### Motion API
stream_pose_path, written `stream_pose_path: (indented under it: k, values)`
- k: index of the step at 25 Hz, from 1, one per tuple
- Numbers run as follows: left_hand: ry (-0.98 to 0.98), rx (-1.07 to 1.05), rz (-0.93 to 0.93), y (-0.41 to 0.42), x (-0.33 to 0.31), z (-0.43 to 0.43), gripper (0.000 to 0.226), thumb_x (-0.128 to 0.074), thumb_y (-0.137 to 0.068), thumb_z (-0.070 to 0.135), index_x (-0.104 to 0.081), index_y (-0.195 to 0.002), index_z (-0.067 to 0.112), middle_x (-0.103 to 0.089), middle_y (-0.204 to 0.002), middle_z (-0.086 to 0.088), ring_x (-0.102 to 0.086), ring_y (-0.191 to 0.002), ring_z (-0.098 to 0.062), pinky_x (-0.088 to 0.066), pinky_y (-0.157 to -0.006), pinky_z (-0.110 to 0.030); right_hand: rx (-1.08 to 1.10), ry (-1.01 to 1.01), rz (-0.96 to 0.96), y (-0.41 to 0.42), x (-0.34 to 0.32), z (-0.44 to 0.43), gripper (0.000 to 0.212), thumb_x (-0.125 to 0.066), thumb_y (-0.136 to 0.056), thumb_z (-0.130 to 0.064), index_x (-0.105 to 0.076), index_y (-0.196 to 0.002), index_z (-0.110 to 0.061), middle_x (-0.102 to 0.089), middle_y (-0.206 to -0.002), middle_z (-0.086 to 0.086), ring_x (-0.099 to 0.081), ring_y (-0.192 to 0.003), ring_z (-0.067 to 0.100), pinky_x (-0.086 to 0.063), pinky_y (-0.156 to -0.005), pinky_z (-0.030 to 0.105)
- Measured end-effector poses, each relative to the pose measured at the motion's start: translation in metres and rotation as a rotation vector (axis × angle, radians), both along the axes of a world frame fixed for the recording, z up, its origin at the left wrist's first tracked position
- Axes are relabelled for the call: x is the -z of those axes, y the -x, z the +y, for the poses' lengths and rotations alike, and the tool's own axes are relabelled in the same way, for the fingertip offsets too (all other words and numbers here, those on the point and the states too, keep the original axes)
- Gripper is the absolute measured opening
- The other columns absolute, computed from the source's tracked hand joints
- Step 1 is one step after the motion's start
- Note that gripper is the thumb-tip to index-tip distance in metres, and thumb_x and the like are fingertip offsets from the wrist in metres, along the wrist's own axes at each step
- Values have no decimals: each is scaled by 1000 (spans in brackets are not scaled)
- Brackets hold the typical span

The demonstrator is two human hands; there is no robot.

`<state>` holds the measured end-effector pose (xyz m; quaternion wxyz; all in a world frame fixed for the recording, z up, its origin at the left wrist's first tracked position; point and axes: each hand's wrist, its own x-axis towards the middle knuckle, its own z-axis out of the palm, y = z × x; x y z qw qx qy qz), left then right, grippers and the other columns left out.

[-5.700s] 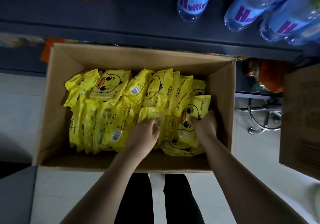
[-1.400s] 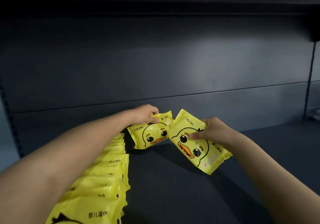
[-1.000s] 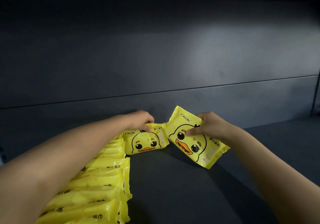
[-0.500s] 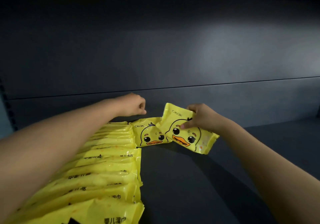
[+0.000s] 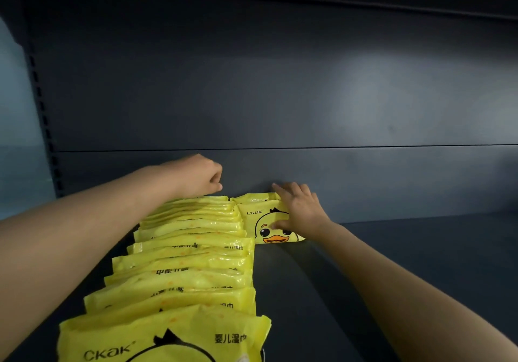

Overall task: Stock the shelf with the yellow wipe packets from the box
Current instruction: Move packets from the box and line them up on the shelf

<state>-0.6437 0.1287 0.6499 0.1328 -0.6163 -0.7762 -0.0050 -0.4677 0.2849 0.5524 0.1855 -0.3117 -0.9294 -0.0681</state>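
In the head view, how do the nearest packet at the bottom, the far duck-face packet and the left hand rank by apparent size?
1. Nearest packet: largest, though closeness to the camera inflates it.
2-3. Far packet, gripped by the right hand, and left hand look alike; not ranked.

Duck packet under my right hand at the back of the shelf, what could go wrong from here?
The duck packet stands on edge with only your right hand holding it; released carelessly, it may tip forward onto the bare shelf. It sits close against the left row, so a nudge could topple those upright packets. Your left hand is curled above that row, apparently not steadying it.
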Motion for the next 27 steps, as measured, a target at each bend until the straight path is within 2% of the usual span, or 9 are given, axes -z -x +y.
stream_pose_path:
  k: [3,5,9,11,12,16,20,25,27]
  values:
    - [14,-6,4,4,2,-2,17,-49,-92,34,-58,-96,19,-63,-99,4,-57,-91,-16,-49,-83,-36,9,-88,-105,2,7,4,107,-52,-76,-71,2,-151,-17,-13,-155,4,-8,-143,26,-13,-115,43]
    - [16,13,2,4,4,-1,17,-50,-92,35,-57,-96,21,-63,-100,4,-58,-91,-16,-50,-84,-37,17,-104,-76,4,7,6,109,-45,-77,-74,6,-150,-13,-16,-154,7,-14,-142,27,-16,-114,42]
    - [56,54,12,-1,7,4,21,-49,-93,34,-56,-104,18,-63,-106,3,-57,-97,-17,-48,-87,-36,-58,-89,85,8,8,3,90,-51,-83,-60,-9,-150,-17,-29,-144,8,-28,-133,24,-23,-111,35]
    - [60,76,-2,-1,9,6,22,-48,-93,35,-55,-105,18,-64,-108,3,-57,-98,-17,-48,-88,-37,-109,-106,69,9,13,0,75,-50,-89,-51,-17,-149,-20,-30,-144,6,-29,-132,23,-24,-110,32]
    - [58,84,-10,-1,9,8,22,-49,-92,35,-55,-106,19,-64,-108,3,-57,-99,-17,-48,-88,-37,-116,-114,41,9,15,0,73,-47,-92,-50,-15,-150,-20,-28,-146,6,-27,-134,23,-23,-112,32]
    - [83,111,-51,0,11,11,25,-55,-90,33,-54,-111,18,-66,-108,5,-58,-97,-14,-48,-89,-35,-97,-91,-40,13,13,6,76,-40,-94,-51,-1,-151,-18,-19,-152,6,-17,-140,24,-16,-115,34]
    - [93,106,-45,-3,14,12,26,-55,-90,35,-54,-112,20,-65,-109,6,-54,-94,-11,-48,-89,-35,-83,-97,-71,14,10,6,75,-40,-93,-52,-7,-151,-18,-20,-152,5,-17,-140,24,-20,-115,34]
    - [53,79,-51,-21,9,9,27,-52,-91,37,-53,-113,21,-62,-112,4,-56,-100,-16,-47,-89,-36,-34,-3,-42,8,-9,-8,81,-53,-89,-49,-13,-150,-15,-24,-149,9,-25,-137,28,-26,-112,39]
    - [27,68,-45,-31,2,3,27,-51,-91,37,-53,-112,21,-62,-112,4,-56,-100,-17,-48,-89,-37,-18,21,-21,-2,-23,-14,76,-57,-88,-45,-22,-147,-13,-28,-146,11,-30,-134,29,-30,-109,40]
